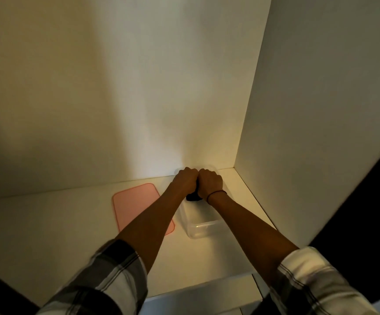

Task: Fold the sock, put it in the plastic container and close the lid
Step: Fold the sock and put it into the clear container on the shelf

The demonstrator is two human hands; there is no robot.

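Note:
A clear plastic container (203,228) stands open on a white shelf, its long side running away from me. My left hand (185,180) and my right hand (210,181) are side by side over its far end, both closed on a dark sock (193,197), of which only a small bunched part shows below my wrists. The pink lid (132,201) lies flat on the shelf to the left of the container, partly under my left forearm.
The white shelf (48,223) is boxed in by a back wall (116,87) and a side panel (321,110) on the right, close to the container. The shelf's front edge runs near my elbows. Lighting is dim.

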